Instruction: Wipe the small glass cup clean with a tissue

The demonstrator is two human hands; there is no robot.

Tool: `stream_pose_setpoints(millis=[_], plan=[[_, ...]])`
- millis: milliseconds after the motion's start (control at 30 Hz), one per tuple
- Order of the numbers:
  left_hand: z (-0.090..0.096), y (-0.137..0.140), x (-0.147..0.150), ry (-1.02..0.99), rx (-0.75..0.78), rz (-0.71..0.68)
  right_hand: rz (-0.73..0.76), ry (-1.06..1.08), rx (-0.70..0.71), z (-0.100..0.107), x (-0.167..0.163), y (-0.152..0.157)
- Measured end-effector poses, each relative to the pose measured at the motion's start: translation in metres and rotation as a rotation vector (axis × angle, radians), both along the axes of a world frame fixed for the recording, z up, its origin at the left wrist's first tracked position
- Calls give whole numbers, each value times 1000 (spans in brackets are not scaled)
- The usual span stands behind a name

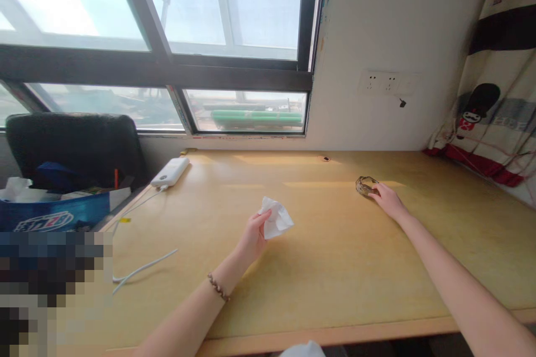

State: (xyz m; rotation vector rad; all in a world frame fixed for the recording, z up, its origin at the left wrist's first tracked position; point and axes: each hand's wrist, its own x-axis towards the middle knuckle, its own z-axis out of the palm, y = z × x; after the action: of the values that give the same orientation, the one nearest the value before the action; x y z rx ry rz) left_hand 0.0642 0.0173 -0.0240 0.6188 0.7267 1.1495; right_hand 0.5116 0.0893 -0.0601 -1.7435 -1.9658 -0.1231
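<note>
My left hand [254, 234] is raised over the middle of the desk, thumb and fingers closed on a crumpled white tissue [277, 220]. A beaded bracelet [218, 287] circles that wrist. Farther right, my right hand [389, 201] reaches across the desk and pinches the near right side of a small brown thing with a dark oval rim [365, 186]. It looks partly see-through; its exact kind is not plain from here. My fingers cover part of it.
On the wooden desk [335, 279], a white power strip [171, 173] lies at the back left with its cable. A loose white cable end [146, 265] lies nearer. A black chair [75, 139] and blue bag [62, 215] stand left; a curtain [498, 100] hangs right.
</note>
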Motion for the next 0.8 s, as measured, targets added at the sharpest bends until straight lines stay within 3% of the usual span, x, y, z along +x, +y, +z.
stream_pose_setpoints(millis=[300,467,567,633,667,733,800], plan=[[6,-4,0,107,7,-2,24,-11,-30,1,-2,3],[5,-6,1,122,116,-11,-100,-60,-95,21,-16,-8],[4,-6,4,141,144,22,-192,54,42,45,-61,-25],[5,-7,6,155,150,34,-152,325,97,58,-113,-42],[6,-8,7,162,153,35,-68,515,38,62,-143,-51],[8,-10,8,174,161,27,214,916,-241,61,-204,-70],[9,-12,7,190,171,10,380,1190,-471,52,-254,-83]])
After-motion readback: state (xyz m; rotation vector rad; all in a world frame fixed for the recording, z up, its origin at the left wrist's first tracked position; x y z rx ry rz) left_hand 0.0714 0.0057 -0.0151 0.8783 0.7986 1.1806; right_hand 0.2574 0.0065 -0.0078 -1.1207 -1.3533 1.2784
